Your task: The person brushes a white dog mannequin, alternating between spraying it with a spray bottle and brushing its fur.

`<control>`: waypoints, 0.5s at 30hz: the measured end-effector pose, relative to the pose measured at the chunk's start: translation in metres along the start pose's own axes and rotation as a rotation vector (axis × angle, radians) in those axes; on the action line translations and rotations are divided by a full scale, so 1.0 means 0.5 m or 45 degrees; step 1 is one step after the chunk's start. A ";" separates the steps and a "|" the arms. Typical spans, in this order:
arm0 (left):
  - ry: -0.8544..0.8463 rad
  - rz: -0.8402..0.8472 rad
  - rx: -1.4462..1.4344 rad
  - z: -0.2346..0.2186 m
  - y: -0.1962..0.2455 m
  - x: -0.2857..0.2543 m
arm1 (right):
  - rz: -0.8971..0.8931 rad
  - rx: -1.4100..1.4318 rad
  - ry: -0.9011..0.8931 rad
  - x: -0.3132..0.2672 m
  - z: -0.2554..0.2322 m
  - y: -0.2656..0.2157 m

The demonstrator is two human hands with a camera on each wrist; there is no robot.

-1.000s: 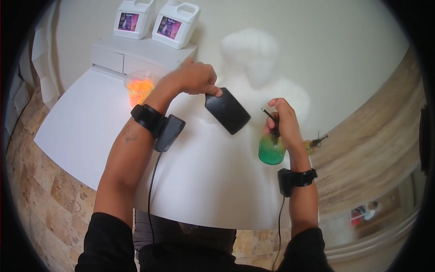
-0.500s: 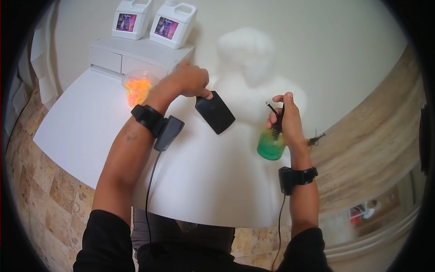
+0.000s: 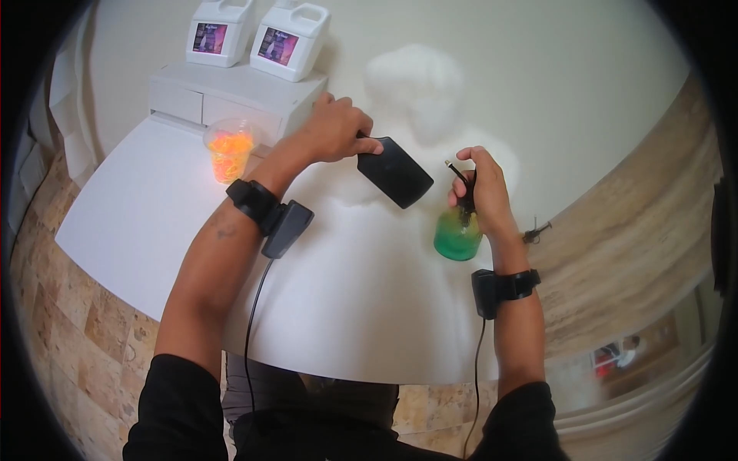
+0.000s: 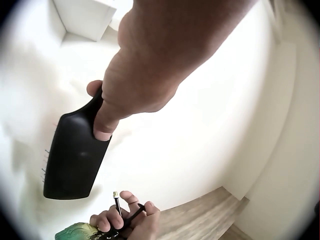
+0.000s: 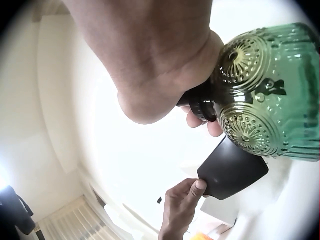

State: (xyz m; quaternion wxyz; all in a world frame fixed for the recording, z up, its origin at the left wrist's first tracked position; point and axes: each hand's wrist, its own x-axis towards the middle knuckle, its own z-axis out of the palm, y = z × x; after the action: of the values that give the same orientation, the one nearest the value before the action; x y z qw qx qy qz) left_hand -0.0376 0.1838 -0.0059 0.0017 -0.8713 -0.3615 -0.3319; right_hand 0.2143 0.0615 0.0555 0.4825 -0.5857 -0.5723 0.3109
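In the head view my left hand [image 3: 336, 132] grips a black paddle hairbrush [image 3: 395, 174] by its handle, thumb on the flat back. A few bristles show along the edge of the hairbrush [image 4: 75, 160] in the left wrist view. A white, fluffy-looking form [image 3: 415, 81] stands behind it, blurred and pale against the wall; the brush overlaps its lower left. My right hand [image 3: 489, 192] holds a green-and-yellow glass spray bottle [image 3: 459, 235] around its black top, forefinger raised near the nozzle. In the right wrist view the bottle [image 5: 270, 95] shows embossed round patterns.
A clear cup [image 3: 229, 150] of orange and pink bits stands on the white table [image 3: 131, 223]. Behind it, two white jugs [image 3: 288, 42] sit on a white drawer unit [image 3: 231, 88]. A second spray nozzle [image 3: 536, 232] pokes out beside my right forearm.
The hairbrush in my left hand first dips left, then swings up and right, tilting flatter. My right hand with the spray bottle rises slightly in view.
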 end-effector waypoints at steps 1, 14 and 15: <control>-0.001 0.002 0.000 -0.003 -0.001 0.000 | 0.004 0.003 -0.016 0.004 -0.002 0.005; -0.614 -0.192 0.061 -0.071 -0.003 -0.011 | 0.278 -0.017 -0.196 -0.026 -0.001 0.048; -0.579 -0.152 0.038 -0.076 0.000 -0.013 | 0.309 -0.002 -0.188 -0.026 0.000 0.049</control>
State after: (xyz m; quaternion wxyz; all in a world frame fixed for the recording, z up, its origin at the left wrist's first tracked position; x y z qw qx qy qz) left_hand -0.0628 0.1704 0.0197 -0.0865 -0.9006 -0.4084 -0.1210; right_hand 0.2212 0.0519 0.0307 0.3977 -0.6264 -0.5314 0.4087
